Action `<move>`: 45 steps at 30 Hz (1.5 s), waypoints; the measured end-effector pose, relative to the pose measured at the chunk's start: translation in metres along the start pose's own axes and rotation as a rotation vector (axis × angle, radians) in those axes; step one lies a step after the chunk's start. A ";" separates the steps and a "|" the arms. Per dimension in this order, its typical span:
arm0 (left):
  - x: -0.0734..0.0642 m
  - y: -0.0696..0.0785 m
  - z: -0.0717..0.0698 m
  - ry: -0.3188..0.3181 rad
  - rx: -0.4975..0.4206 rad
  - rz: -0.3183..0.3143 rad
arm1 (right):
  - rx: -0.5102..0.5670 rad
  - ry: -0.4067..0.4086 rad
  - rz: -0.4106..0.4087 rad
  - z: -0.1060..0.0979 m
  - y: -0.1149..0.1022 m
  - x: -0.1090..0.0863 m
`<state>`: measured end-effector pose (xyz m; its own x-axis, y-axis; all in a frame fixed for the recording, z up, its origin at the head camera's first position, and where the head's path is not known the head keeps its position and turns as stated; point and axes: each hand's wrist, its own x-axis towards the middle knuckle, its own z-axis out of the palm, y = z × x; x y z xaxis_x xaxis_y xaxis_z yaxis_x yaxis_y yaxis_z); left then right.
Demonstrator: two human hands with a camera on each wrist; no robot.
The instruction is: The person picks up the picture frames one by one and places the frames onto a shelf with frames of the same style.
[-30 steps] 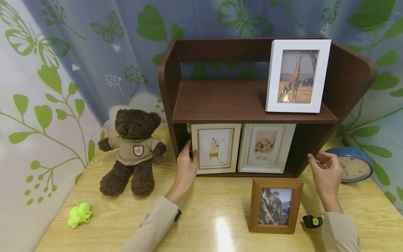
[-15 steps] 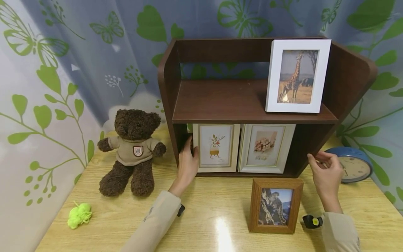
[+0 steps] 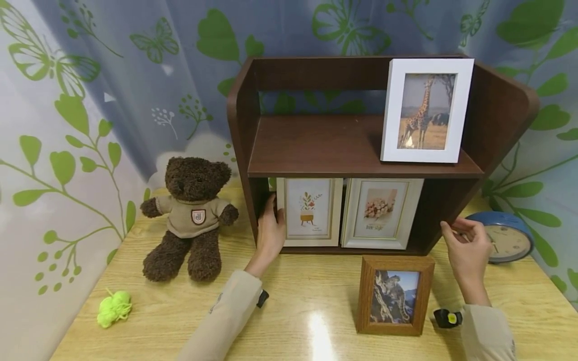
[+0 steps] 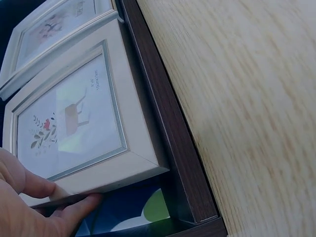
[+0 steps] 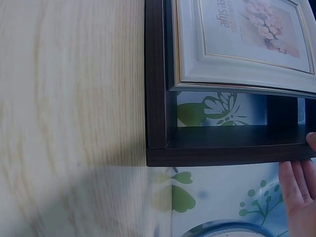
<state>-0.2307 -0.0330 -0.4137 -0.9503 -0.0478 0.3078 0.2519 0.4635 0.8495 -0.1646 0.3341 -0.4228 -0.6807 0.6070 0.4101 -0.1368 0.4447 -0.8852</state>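
Head view: the left hand (image 3: pixel 270 231) is seen at the left edge of the plant-print frame (image 3: pixel 309 211), which stands upright in the lower compartment of the dark brown shelf unit (image 3: pixel 361 150), its long axis vertical and its face turned toward the person. The frame lies just to the right of the hand, touching it. In the left wrist view the fingers (image 4: pixel 74 210) are curled round the frame's edge and the thumb is pressed on its front border — the frame is gripped. Small print is present under the plant picture, but it is too small to be read.

Immediately beyond that frame, further from the left hand, a second pale frame (image 3: pixel 381 213) with a flower picture is stood upright; the words "free style" are legible on it. The right hand (image 3: pixel 467 248) is held at the shelf unit's lower right corner, fingers loosely bent and touching the side panel's edge; nothing is held in it. Just to the right of this hand a blue clock (image 3: pixel 508 235) is propped, and to its left, on the wooden table (image 3: pixel 293 311), a brown wood frame (image 3: pixel 394 295) with a rock picture is stood.

On the upper shelf a white giraffe frame (image 3: pixel 426 110) is placed upright. Left of the left hand a teddy bear (image 3: pixel 190 216) is seated — a lime-green yarn tuft (image 3: pixel 115 307) lies further off.
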 end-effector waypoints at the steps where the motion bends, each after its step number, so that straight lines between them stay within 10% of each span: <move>1: 0.000 0.000 0.000 0.001 0.003 0.000 | 0.003 -0.001 0.001 0.000 -0.001 0.000; 34: -0.007 -0.001 -0.002 0.037 -0.029 0.093 | 0.021 0.004 -0.010 0.000 -0.001 0.002; 45: -0.017 0.001 -0.008 -0.009 -0.105 0.025 | 0.017 0.003 -0.017 -0.001 0.001 0.000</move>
<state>-0.2129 -0.0385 -0.4148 -0.9449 -0.0287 0.3262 0.2932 0.3692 0.8819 -0.1643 0.3355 -0.4234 -0.6764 0.6013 0.4253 -0.1604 0.4433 -0.8819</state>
